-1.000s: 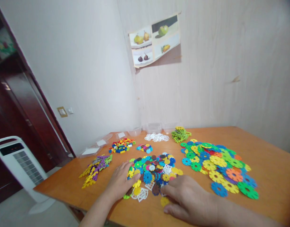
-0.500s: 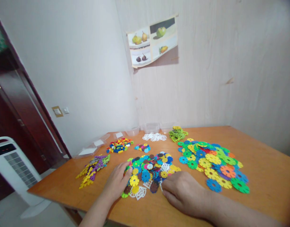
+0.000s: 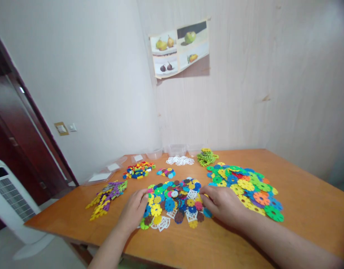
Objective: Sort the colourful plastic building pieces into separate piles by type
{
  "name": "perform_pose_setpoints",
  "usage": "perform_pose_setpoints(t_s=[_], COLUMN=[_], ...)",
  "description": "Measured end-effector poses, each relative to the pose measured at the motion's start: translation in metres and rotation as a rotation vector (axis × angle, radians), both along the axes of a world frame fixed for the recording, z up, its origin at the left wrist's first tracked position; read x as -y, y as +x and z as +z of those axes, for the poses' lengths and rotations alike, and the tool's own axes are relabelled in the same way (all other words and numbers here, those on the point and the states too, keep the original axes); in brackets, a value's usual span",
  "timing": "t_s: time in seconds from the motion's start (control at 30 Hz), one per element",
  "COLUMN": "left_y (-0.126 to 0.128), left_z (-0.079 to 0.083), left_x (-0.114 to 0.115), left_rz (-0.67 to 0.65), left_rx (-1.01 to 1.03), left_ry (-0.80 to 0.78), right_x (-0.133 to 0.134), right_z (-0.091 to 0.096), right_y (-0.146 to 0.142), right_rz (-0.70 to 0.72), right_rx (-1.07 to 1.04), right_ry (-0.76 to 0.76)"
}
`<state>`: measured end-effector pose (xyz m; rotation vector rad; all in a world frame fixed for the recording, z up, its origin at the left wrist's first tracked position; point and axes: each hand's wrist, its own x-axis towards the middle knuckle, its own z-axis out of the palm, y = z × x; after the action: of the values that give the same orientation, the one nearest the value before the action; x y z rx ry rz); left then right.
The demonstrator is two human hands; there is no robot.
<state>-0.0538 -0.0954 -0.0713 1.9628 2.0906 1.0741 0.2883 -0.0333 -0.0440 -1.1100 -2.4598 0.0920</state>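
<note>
A mixed pile of small snowflake discs (image 3: 169,204) in many colours lies in the middle of the table, with several white lattice pieces (image 3: 162,223) among them. My left hand (image 3: 133,210) rests at the pile's left edge, its fingers curled inward and thumb close to them. On the opposite side, my right hand (image 3: 224,206) has its fingers bent and closed at the pile's right edge, by a bit of yellow. What either hand holds, if anything, is hidden. Next to the right hand spreads a heap of larger snowflake discs (image 3: 246,185).
Purple and yellow interlocking pieces (image 3: 107,198), small building bricks (image 3: 138,170), a little group of discs (image 3: 166,172), white lattice pieces (image 3: 179,160) and green pieces (image 3: 207,157) stand in separate heaps. Clear plastic tubs (image 3: 176,150) and lids (image 3: 99,177) line the back.
My right hand has moved up and slightly right, uncovering brown, yellow and white pieces at the pile's near edge. My left hand's fingers have drawn back toward the pile's left edge and curled.
</note>
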Motion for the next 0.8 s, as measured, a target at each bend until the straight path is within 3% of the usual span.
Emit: perform_pose_setpoints(t_s=[0.2,0.33,0.67,0.8], left_y=[-0.004,-0.003,-0.004,-0.005], left_z=[-0.001,-0.005,-0.002,-0.004], left_x=[0.002,0.001,0.001,-0.004], left_rz=[0.077,0.068,0.003,0.010], left_rx=[0.145,0.202,-0.060,-0.067], left_ry=[0.012,-0.009,-0.046,-0.056], right_x=[0.007,0.007,0.013,0.012], right_z=[0.000,0.000,0.004,0.002], right_y=[-0.003,-0.003,-0.005,-0.006], right_rz=[0.154,0.164,0.213,0.207], right_rx=[-0.035,-0.046,-0.052,-0.022], right_ry=[-0.037,-0.041,-0.116,-0.088])
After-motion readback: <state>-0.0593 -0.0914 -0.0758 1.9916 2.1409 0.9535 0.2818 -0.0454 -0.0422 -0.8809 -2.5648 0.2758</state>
